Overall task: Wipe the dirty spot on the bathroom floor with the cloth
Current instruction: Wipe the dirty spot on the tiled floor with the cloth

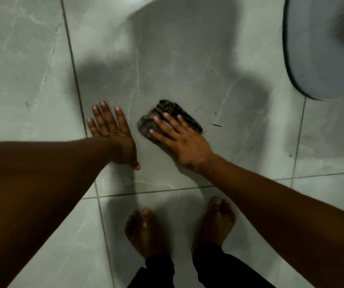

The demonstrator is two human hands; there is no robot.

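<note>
A dark, striped cloth (165, 113) lies bunched on the grey marble-look floor tile (187, 69) near the middle of the view. My right hand (179, 140) lies flat on top of it, fingers spread, pressing it to the tile. My left hand (113, 134) rests palm-down on the floor just left of the cloth, fingers apart, holding nothing. Small dark marks (216, 125) show on the tile just right of the cloth. Any dirt under the cloth is hidden.
My two bare feet (179, 227) stand on the tile below the hands, with dark trouser legs at the bottom edge. A rounded grey fixture (320, 48) fills the top right corner. Grout lines (73, 65) run down the left and across below the hands.
</note>
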